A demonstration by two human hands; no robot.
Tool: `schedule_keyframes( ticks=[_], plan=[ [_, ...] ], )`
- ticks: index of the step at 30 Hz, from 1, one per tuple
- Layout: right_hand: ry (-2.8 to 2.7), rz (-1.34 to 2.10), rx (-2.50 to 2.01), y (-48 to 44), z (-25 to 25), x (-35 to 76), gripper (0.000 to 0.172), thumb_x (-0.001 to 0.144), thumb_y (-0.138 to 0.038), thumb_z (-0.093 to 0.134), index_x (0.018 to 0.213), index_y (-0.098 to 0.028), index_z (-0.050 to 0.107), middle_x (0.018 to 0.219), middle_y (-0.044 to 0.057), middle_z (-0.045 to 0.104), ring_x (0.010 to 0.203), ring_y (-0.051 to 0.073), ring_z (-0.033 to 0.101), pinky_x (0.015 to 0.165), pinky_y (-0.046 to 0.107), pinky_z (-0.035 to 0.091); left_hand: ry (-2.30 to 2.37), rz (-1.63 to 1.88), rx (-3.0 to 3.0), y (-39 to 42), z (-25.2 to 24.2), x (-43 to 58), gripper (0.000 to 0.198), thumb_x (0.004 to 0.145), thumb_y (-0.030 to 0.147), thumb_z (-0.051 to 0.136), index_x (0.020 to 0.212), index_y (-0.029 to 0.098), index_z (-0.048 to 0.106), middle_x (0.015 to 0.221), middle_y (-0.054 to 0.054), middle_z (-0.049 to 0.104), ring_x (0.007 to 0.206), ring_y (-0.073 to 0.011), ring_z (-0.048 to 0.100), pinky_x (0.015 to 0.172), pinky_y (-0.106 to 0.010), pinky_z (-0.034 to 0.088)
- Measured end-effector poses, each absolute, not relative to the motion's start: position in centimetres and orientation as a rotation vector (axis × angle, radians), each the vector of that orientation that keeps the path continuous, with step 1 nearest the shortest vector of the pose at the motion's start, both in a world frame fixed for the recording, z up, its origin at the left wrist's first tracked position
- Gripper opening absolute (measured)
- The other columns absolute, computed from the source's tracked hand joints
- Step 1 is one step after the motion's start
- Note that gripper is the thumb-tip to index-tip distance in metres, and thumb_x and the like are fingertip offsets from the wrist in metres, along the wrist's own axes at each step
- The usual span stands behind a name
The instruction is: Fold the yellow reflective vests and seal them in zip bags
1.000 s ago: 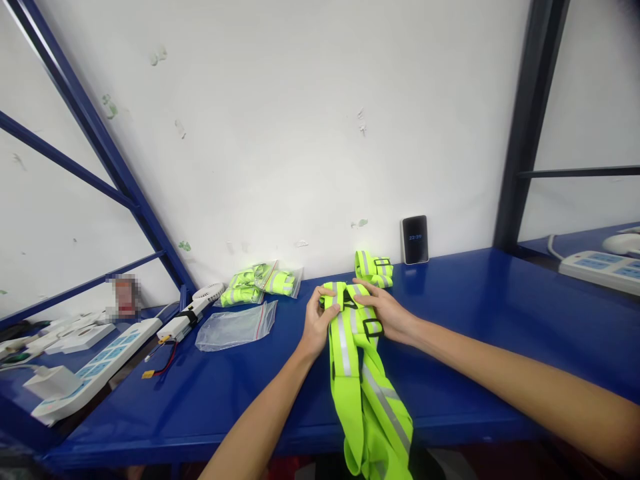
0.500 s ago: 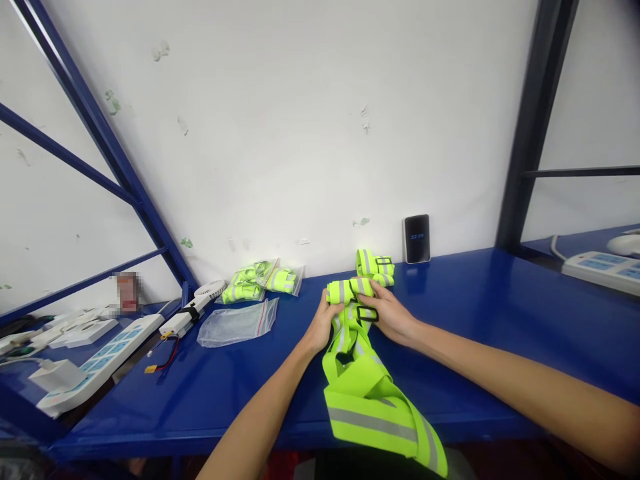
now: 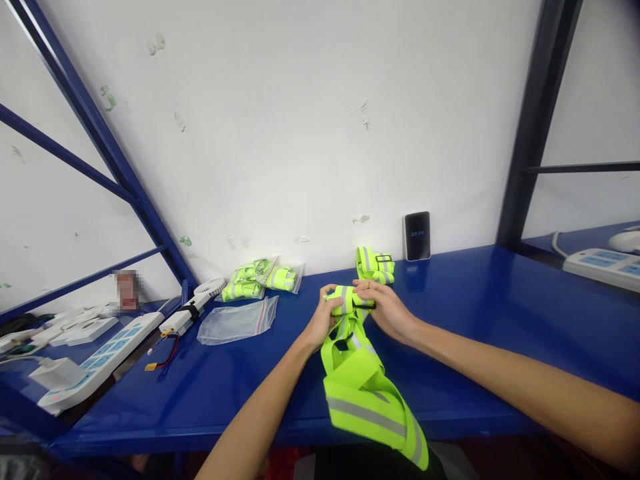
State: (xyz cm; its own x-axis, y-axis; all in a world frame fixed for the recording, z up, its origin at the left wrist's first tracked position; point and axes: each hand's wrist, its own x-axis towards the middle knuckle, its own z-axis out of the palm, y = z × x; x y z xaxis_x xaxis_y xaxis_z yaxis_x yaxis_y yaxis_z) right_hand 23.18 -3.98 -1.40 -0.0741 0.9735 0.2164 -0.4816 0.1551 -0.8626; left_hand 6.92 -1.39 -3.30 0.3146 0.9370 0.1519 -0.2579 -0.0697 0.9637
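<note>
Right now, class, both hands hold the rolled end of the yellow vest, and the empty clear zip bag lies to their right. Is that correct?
No. The head view shows the empty clear zip bag lying to their left, not their right. The left hand and the right hand do hold the rolled end of the yellow vest.

Faces a white wall (image 3: 300, 133), flecked with small green marks, just beyond the left hand (image 3: 320, 321) and the right hand (image 3: 390, 311). Shows a glossy blue bench top (image 3: 500, 313) under both hands, running wide to either side, with a slanted blue frame bar (image 3: 105, 141) well left of the left hand and a dark upright post (image 3: 533, 133) well right of the right hand. Lies in soft, even light.
</note>
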Motion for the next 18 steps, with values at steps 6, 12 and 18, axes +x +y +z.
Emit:
schedule_keyframes(
  ticks=[6, 12, 18],
  plan=[
    [-0.928, 1.464, -0.703, -3.6, -1.1, 23.9, 0.079, 0.057, -0.006, 0.064, 0.129, -0.034, 0.047, 0.111, 0.0, 0.063, 0.091, 0.019, 0.062, 0.076, 0.031, 0.049, 0.674, 1.162, 1.179, -1.6, -2.4, 6.6, 0.083, 0.061, 0.023, 0.079, 0.133, 0.024, 0.037, 0.093, -0.001, 0.066, 0.067, -0.0149, 0.064, 0.069, -0.029, 0.051],
    [-0.999, 1.593, -0.633, -3.9, -0.7, 23.9, 0.066, 0.058, -0.007, 0.072, 0.12, -0.026, 0.058, 0.103, 0.003, 0.07, 0.096, 0.023, 0.065, 0.078, 0.034, 0.054, 0.568, 1.109, 1.218, -1.1, -2.7, 6.1, 0.053, 0.058, 0.018, 0.08, 0.107, 0.015, 0.059, 0.103, -0.008, 0.069, 0.09, -0.0224, 0.066, 0.082, -0.033, 0.05],
    [-1.157, 1.522, -0.64, -3.6, -1.4, 24.3, 0.056, 0.058, -0.015, 0.08, 0.111, -0.022, 0.063, 0.096, 0.003, 0.073, 0.088, 0.023, 0.069, 0.075, 0.033, 0.055, 0.611, 1.07, 1.432, -1.1, -2.8, 6.3, 0.047, 0.07, 0.025, 0.072, 0.114, 0.016, 0.06, 0.109, -0.008, 0.066, 0.1, -0.0249, 0.063, 0.088, -0.035, 0.048]
  ],
)
